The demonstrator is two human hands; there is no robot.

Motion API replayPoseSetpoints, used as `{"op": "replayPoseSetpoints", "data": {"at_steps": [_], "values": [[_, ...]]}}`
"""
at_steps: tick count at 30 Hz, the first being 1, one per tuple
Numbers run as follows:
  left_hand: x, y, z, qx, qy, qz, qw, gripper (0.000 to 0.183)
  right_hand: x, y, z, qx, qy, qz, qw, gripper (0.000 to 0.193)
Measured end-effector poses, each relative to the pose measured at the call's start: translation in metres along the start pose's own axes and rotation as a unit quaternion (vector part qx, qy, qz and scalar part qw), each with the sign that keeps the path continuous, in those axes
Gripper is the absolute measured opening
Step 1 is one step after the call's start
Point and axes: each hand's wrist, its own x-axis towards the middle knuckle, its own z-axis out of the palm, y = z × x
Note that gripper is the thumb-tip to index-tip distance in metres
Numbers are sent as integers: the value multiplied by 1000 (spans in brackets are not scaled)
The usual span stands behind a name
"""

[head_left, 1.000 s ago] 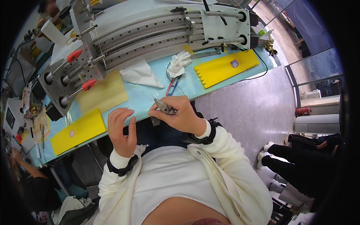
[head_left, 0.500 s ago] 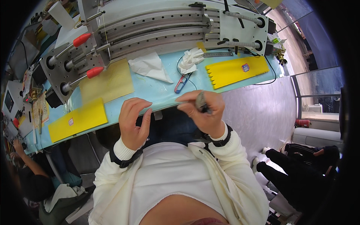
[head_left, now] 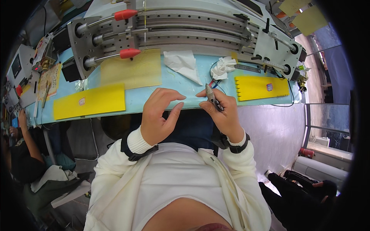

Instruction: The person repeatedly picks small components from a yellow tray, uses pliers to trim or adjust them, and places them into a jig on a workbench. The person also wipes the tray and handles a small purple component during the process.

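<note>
My right hand (head_left: pixel 227 115) is closed round a grey tapered metal tool (head_left: pixel 211 97) with a nose like that of pliers. Its narrow tip points away from me, and my palm hides the rear part. My left hand (head_left: pixel 160 111) hovers to the left of it with curved fingers, the thumb apart and nothing visible between them. Both hands are at the near edge of a pale blue table (head_left: pixel 185 101). Beyond the tool, a red and blue item (head_left: pixel 212 83) lies partly hidden by my right hand.
Across the back of the table stretches a metal linear-rail machine (head_left: pixel 192 29) with red-tipped rods. A yellow strip (head_left: pixel 92 102) lies at left and a yellow toothed strip (head_left: pixel 262 87) at right. Crumpled tissue (head_left: pixel 223 68) and white paper (head_left: pixel 181 65) lie between. Another person's arm (head_left: pixel 29 138) shows far left.
The view has shifted, so the table and machine sit further right. The metal tool has turned from nearly end-on to side view in my right hand. My left hand keeps its curved pose.
</note>
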Motion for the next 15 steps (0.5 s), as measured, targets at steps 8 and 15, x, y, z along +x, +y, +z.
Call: {"op": "replayPoseSetpoints", "data": {"at_steps": [8, 15], "values": [[0, -3, -2, -15, 1, 3, 1000, 19, 4, -4, 8, -50, -9, -9, 999, 26], [1, -5, -14, 5, 46, -13, 999, 19, 10, -5, 13, -30, -27, 10, 999, 24]]}}
